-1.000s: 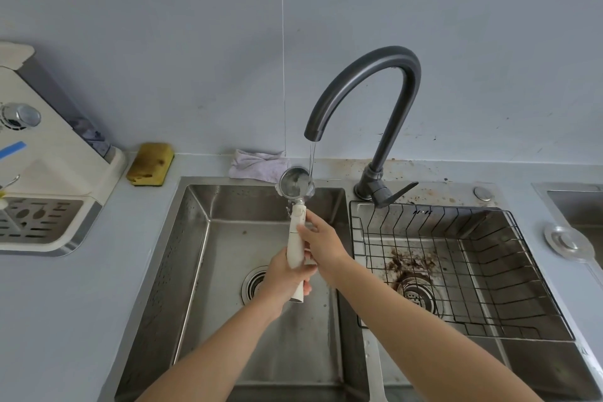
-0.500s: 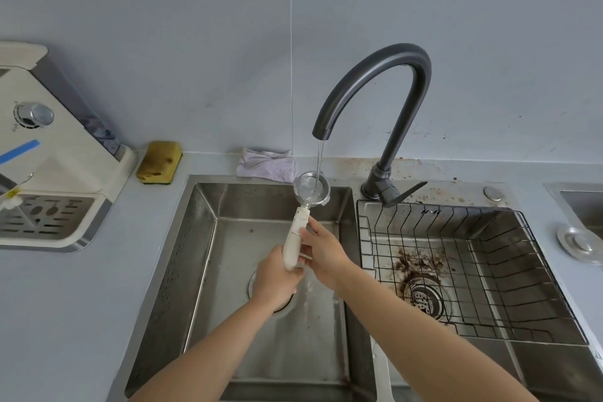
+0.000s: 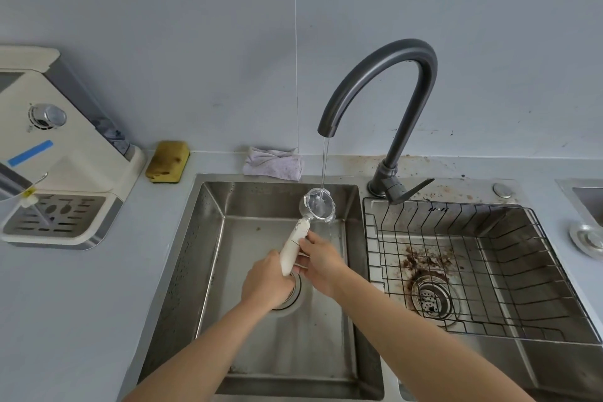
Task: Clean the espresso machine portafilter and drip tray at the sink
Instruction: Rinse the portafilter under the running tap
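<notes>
The portafilter (image 3: 295, 240) has a white handle and a round metal basket, which sits under the running stream from the dark curved faucet (image 3: 385, 81); water fills the basket and spills over. My left hand (image 3: 266, 281) grips the handle's lower end. My right hand (image 3: 321, 259) holds the handle just above it. Both hands are over the left sink basin (image 3: 212, 254). The drip tray (image 3: 55, 220) with its slotted metal grate sits in the cream espresso machine (image 3: 65, 153) at the left.
The right basin holds a black wire rack (image 3: 489, 271) over coffee grounds near its drain. A yellow sponge (image 3: 168, 161) and a folded grey cloth (image 3: 273, 163) lie on the counter behind the sink. A metal sink plug (image 3: 585, 237) lies at the far right.
The portafilter basket has moved right and turned upward under the stream, and it fills with water. Both hands have stayed on the handle.
</notes>
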Available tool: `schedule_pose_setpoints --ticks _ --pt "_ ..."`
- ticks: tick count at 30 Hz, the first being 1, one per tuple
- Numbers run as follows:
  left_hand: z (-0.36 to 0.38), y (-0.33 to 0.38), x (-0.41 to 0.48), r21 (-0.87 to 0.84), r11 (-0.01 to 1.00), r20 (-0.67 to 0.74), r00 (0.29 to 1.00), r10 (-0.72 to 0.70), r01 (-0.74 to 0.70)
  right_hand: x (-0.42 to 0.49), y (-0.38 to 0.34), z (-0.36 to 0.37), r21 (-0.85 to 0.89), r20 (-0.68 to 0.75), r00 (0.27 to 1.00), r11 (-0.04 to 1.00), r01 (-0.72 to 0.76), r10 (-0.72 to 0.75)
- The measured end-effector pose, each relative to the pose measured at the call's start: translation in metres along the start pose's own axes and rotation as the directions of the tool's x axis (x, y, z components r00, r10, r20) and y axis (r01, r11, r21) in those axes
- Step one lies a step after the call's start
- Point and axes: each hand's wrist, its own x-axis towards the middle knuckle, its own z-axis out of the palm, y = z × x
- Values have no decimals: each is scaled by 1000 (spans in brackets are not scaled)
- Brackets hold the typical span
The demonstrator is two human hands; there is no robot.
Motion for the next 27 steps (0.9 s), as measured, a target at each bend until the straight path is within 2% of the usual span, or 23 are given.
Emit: schedule_pose_setpoints --ticks 6,9,12,14,18,22,24,27 --pt "-5 3 1 -57 998 82 996 15 -10 -6 -3 -3 18 -6 1000 1000 13 -13" --pt "-9 8 0 -209 978 171 984 47 -10 -7 -4 -5 5 -31 999 1000 25 -25" --pt "-17 16 -7 -516 846 325 944 51 132 -9 -7 -9 -23 -58 998 999 28 -29" --pt "-19 20 -10 -606 766 398 915 60 214 -10 -9 -12 -29 -82 996 999 27 -29" --pt "-14 26 -11 -726 609 473 875 105 319 -9 -12 -16 -30 -121 992 999 43 -47" --pt "-7 30 -13 -796 409 542 827 150 447 -12 -20 -21 -68 -123 991 997 44 -52" --pt "-4 31 -15 -808 356 555 809 193 470 -13 -25 -23 -83 -108 993 996 45 -54" --pt "3 32 -17 -822 327 553 790 265 466 -13 -28 -28 -119 -88 993 991 62 -73"
